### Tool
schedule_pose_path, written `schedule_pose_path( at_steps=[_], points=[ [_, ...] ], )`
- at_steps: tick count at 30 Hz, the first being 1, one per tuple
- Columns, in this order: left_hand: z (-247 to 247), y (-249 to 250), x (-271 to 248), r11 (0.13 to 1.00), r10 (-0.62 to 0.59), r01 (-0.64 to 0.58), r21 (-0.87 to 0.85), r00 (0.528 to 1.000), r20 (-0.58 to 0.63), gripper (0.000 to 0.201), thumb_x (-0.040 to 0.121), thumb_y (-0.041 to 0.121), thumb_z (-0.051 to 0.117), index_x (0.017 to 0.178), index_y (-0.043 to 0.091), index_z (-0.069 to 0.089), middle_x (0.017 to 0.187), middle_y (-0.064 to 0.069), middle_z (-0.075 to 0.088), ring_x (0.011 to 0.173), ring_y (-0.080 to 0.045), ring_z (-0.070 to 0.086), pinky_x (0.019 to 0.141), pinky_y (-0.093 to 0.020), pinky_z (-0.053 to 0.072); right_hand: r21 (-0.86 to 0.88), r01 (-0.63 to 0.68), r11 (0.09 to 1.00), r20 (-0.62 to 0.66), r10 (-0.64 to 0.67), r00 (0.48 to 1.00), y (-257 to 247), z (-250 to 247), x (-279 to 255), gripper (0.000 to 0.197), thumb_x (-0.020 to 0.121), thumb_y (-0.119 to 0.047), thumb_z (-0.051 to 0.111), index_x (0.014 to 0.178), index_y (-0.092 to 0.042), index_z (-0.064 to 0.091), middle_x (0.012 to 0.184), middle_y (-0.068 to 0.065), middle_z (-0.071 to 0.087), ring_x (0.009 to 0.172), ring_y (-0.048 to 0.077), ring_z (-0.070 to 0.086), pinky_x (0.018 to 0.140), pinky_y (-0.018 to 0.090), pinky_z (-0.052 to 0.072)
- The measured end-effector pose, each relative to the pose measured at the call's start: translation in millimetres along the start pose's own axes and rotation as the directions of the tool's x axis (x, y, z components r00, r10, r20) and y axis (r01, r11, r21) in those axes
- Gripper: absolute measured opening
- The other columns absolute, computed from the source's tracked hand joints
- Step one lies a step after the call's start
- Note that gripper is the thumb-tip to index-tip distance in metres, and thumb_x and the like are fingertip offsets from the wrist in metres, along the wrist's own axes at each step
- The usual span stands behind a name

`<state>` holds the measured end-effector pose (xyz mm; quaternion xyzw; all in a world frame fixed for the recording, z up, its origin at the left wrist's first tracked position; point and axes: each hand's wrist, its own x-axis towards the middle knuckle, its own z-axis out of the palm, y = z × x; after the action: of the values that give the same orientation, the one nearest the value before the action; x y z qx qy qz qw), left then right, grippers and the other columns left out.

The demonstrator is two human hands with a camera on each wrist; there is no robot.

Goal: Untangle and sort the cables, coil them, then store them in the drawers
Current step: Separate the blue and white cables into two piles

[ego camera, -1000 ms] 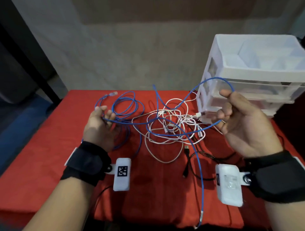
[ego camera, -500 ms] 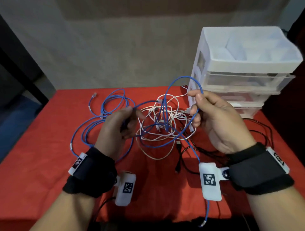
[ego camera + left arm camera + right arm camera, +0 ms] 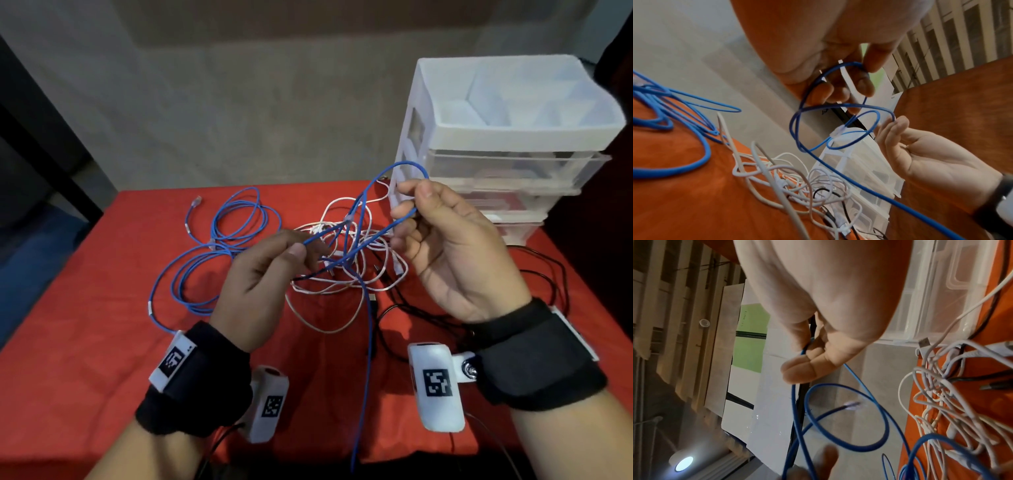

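A blue network cable (image 3: 366, 359) runs between my two hands above the red table (image 3: 85, 342). My left hand (image 3: 299, 245) pinches it between thumb and fingers, and in the left wrist view the fingers (image 3: 866, 81) close on the blue cable (image 3: 797, 129). My right hand (image 3: 412, 202) pinches a raised loop of it near the drawers. The right wrist view shows the fingertips (image 3: 797, 373) on the blue cable (image 3: 846, 369). Its clear plug (image 3: 347, 217) hangs between the hands. One run drops over the table's front edge.
More blue cable (image 3: 236, 219) lies in loose loops at the back left. A tangle of white cables (image 3: 342, 284) sits mid-table under the hands, with black cables (image 3: 404, 315) to its right. A white drawer unit (image 3: 513, 144) stands at the back right.
My hands have come closer together and the left one has lifted off the table. The blue cable, stretched wide before, now hangs in small loops between them.
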<state>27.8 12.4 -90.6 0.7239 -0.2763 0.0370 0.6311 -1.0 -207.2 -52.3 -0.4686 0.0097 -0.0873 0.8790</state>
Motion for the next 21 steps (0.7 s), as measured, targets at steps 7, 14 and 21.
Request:
schedule_pose_path(
  at_steps=[7,14,21],
  points=[
    [10,4,-3,0.966,-0.021,-0.026,0.258,0.984,0.178,0.037,0.103,0.044,0.046,0.084,0.013,0.054,0.070,0.000,0.044,0.065,-0.017,0.041,0.060,-0.041,0.039,0.047,-0.015,0.999,0.090,0.010,0.996,3,8,-3,0.021,0.100,-0.012,0.050,0.116,-0.003,0.059,0.089,0.009,0.073,0.069,0.012,0.069,0.065,0.023,0.060],
    [19,11,-4,0.992,-0.118,0.112,0.063,0.986,0.114,0.053,0.104,0.050,0.037,0.084,0.016,0.072,0.060,0.015,0.045,0.057,-0.001,0.038,0.059,-0.019,0.033,-0.253,0.102,0.962,0.258,-0.034,0.966,11,12,-6,0.042,0.094,-0.011,0.064,0.133,0.000,0.053,0.120,0.020,0.069,0.109,0.026,0.067,0.093,0.034,0.055],
    [9,17,4,0.971,-0.187,0.189,-0.144,0.982,0.026,0.050,0.104,0.043,0.036,0.085,0.020,0.075,0.061,-0.009,0.046,0.057,-0.016,0.041,0.056,-0.030,0.033,-0.759,0.299,0.578,0.364,-0.004,0.931,13,9,-9,0.006,0.096,-0.021,0.070,0.095,-0.019,0.076,0.081,0.004,0.074,0.074,0.019,0.068,0.073,0.038,0.054]
  ],
)
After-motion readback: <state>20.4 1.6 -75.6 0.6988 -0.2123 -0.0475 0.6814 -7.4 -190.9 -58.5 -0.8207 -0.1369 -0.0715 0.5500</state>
